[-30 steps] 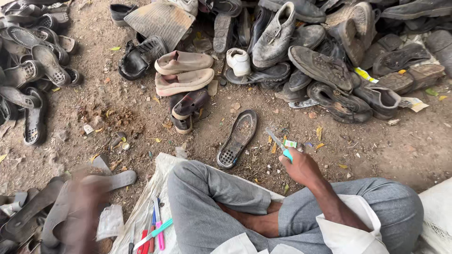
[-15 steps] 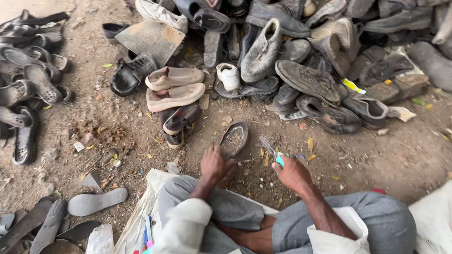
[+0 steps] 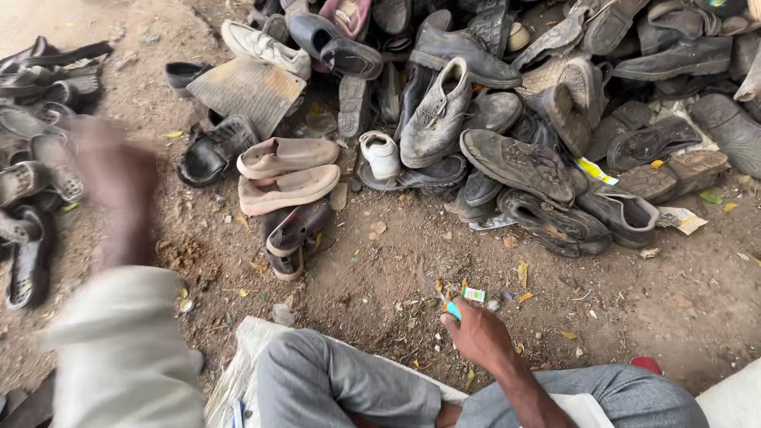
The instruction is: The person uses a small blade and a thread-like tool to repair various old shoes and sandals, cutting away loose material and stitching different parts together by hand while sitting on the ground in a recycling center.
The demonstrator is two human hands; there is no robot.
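Note:
My right hand (image 3: 482, 337) rests low over the dirt in front of my knees, shut on a thin tool with a turquoise handle (image 3: 453, 310) whose tip points up and left. My left hand (image 3: 119, 186) is raised at the far left, heavily blurred, next to a heap of black sandals and soles (image 3: 36, 166). The blur hides whether it holds anything. My pale sleeve (image 3: 127, 349) fills the lower left. I sit on a white sack (image 3: 246, 357) with my grey-trousered legs (image 3: 341, 380) folded.
A big pile of worn shoes (image 3: 515, 158) spans the back and right. Two pink-beige slip-ons (image 3: 287, 174) and a dark sandal (image 3: 295, 234) lie nearer. A small green-and-white packet (image 3: 474, 295) and scraps lie by my right hand. Bare dirt (image 3: 380, 261) lies between.
My left hand picked up the black sole lying in front of my knees and swung far left; the sole is no longer there. My right hand stayed put with its tool.

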